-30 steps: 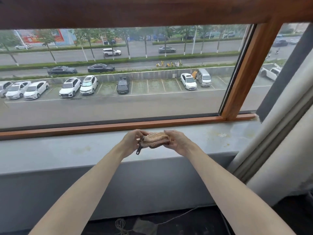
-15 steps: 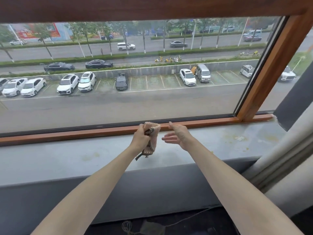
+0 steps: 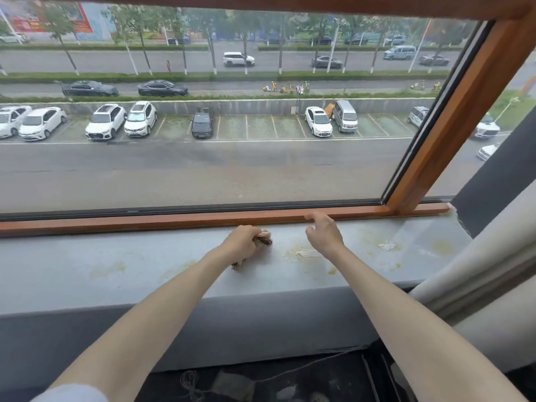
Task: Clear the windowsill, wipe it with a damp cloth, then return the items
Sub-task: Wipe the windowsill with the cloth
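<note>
Since half a second ago, the fingers of my left hand (image 3: 242, 241) have dropped from mid-air to the windowsill (image 3: 145, 268), curled round the bunched cloth (image 3: 264, 241), which now sits pressed on the sill. My right hand (image 3: 323, 235) has let go and moved right, fingers loose, empty, tips at the wooden frame (image 3: 174, 223). No items on the sill, so I judge clearing done. Yellow stains (image 3: 293, 253) and a white scrap (image 3: 387, 245) remain: wiping barely begun, returning items still left.
</note>
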Motion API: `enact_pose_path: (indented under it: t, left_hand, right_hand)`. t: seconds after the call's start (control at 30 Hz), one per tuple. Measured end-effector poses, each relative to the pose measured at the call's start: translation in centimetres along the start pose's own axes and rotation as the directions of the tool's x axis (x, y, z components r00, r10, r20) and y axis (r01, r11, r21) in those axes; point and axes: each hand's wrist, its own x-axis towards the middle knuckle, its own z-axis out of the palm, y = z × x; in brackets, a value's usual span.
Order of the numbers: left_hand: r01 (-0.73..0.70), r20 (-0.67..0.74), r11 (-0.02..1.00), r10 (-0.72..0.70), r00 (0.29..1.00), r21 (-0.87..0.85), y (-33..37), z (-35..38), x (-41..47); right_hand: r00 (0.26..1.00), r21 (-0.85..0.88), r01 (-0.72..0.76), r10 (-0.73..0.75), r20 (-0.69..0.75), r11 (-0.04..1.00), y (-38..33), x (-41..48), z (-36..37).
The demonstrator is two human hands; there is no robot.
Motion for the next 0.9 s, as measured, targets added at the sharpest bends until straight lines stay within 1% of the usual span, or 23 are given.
enact_pose_path:
  t: [0.03,0.07,0.13,0.2,0.27,0.3,0.33,0.37,0.43,0.47,0.5,0.53,0.57,0.6,0.67,0.7,0.73,0.77,0.83,0.87,0.9]
  left_hand:
    - [-0.037,0.061,0.996,0.042,0.997,-0.085,-0.1,-0.5,0.1]
    - [-0.051,0.047,0.988,0.059,0.997,-0.146,-0.5,-0.9,0.3]
    - [-0.003,-0.093,0.985,-0.012,0.996,-0.170,-1.5,-1.9,0.5]
    - [0.173,-0.214,0.984,-0.177,0.961,-0.036,-2.3,-2.1,0.3]
    - [0.367,-0.253,0.928,-0.342,0.905,0.058,-2.2,-1.3,-0.2]
    - [0.399,-0.269,0.914,-0.367,0.890,0.072,-1.5,-0.6,-0.5]
    - [0.386,-0.277,0.919,-0.351,0.895,0.082,-0.6,0.3,-0.6]
    - [0.329,-0.256,0.941,-0.301,0.919,0.074,0.4,1.1,-0.6]
    - [0.183,-0.135,0.983,-0.183,0.974,-0.012,2.5,2.0,-0.3]
    - [0.118,-0.076,0.991,-0.122,0.990,-0.059,3.1,2.1,-0.1]
    - [0.082,-0.062,0.993,-0.087,0.994,-0.086,3.3,1.9,-0.1]
    - [0.081,-0.103,0.992,-0.091,0.991,-0.093,2.9,1.6,-0.2]
    - [0.127,-0.177,0.986,-0.145,0.974,-0.105,2.0,1.2,-0.4]
    - [0.204,-0.256,0.973,-0.226,0.940,-0.109,0.7,0.6,-0.7]
    - [0.414,-0.384,0.908,-0.405,0.830,-0.063,-1.9,-0.2,-1.4]
    - [0.501,-0.420,0.865,-0.468,0.778,-0.036,-2.4,-0.4,-2.0]
    - [0.531,-0.447,0.848,-0.476,0.757,-0.004,-2.2,-0.4,-2.5]
    - [0.489,-0.458,0.872,-0.425,0.781,0.025,-1.6,0.3,-2.7]
    - [0.283,-0.406,0.958,-0.239,0.882,0.051,0.5,2.4,-2.9]
    - [0.174,-0.353,0.984,-0.153,0.923,0.028,1.5,3.3,-2.9]
    - [0.090,-0.295,0.995,-0.098,0.950,-0.038,2.1,3.7,-2.7]
  right_hand:
    - [0.999,-0.052,0.047,-0.046,0.013,0.998,0.0,0.2,-0.1]
    - [0.995,-0.098,0.097,-0.094,0.037,0.990,0.0,0.4,-0.1]
    - [0.983,-0.154,0.168,-0.154,0.096,0.974,0.0,0.8,-0.1]
    - [0.966,-0.205,0.225,-0.191,0.175,0.952,0.2,1.5,0.0]
    - [0.946,-0.261,0.279,-0.218,0.241,0.924,0.3,2.1,0.3]
    - [0.937,-0.281,0.302,-0.230,0.263,0.911,0.3,2.4,0.5]
    - [0.931,-0.298,0.319,-0.240,0.275,0.900,0.4,2.6,0.6]
    - [0.929,-0.318,0.326,-0.240,0.280,0.890,0.4,2.8,0.8]
    - [0.926,-0.346,0.338,-0.245,0.286,0.875,0.3,3.1,1.1]
    - [0.926,-0.355,0.346,-0.253,0.282,0.869,0.3,3.3,1.3]
    - [0.925,-0.360,0.354,-0.266,0.272,0.863,0.2,3.6,1.4]
    - [0.926,-0.360,0.359,-0.279,0.256,0.861,0.1,3.7,1.4]
    - [0.928,-0.356,0.358,-0.286,0.241,0.863,0.0,3.9,1.5]
    - [0.929,-0.361,0.359,-0.292,0.228,0.861,0.0,4.0,1.6]
    - [0.930,-0.413,0.364,-0.300,0.213,0.835,-0.2,3.9,1.8]
    - [0.931,-0.444,0.363,-0.298,0.213,0.819,-0.4,3.8,1.8]
    - [0.933,-0.466,0.359,-0.293,0.211,0.809,-0.7,3.7,1.9]
    - [0.934,-0.484,0.356,-0.289,0.210,0.800,-1.0,3.8,2.1]
    - [0.934,-0.520,0.357,-0.287,0.212,0.776,-1.5,3.8,2.5]
    - [0.933,-0.537,0.359,-0.286,0.217,0.764,-1.5,3.8,2.8]
    - [0.934,-0.549,0.358,-0.283,0.218,0.755,-1.5,3.8,3.0]
